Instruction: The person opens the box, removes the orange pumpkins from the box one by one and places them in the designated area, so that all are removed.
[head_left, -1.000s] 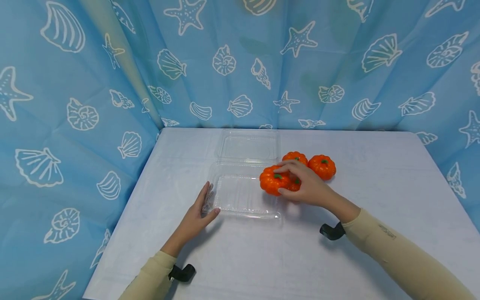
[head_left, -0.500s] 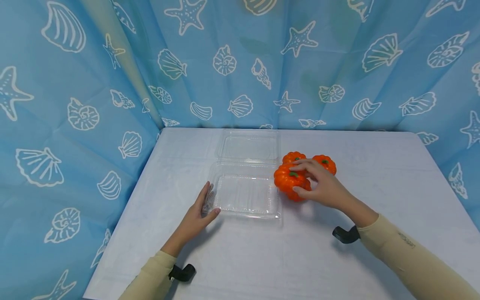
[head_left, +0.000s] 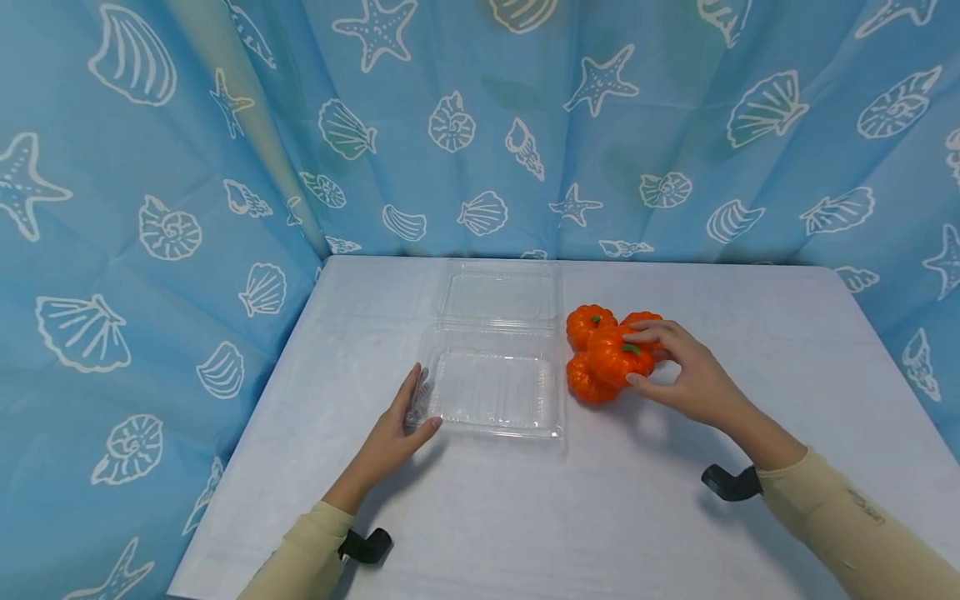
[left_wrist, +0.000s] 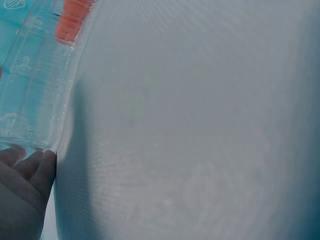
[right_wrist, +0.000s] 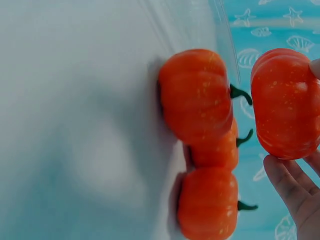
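Observation:
In the head view my right hand (head_left: 693, 379) pinches a small orange pumpkin (head_left: 613, 358) with a green stem, thumb on the near side and fingers over the far side. The right wrist view shows this pumpkin (right_wrist: 284, 107) raised above three others. Those three sit clustered on the table: one at the back left (head_left: 588, 323), one at the front (head_left: 587, 382), and one partly hidden behind my fingers. My left hand (head_left: 390, 437) rests straight-fingered against the left end of a clear plastic clamshell box (head_left: 487, 429), its thumb at the front corner.
The box's lid (head_left: 498, 296) lies folded back flat behind its base. A white cloth (head_left: 525, 517) covers the table. Blue shell-print curtains (head_left: 480, 167) hang along the back and left sides. Each wrist carries a black camera mount (head_left: 365, 547).
My right hand has carried the pumpkin rightward, from over the box's right edge to over the pumpkin cluster. My left hand and the box have stayed in place.

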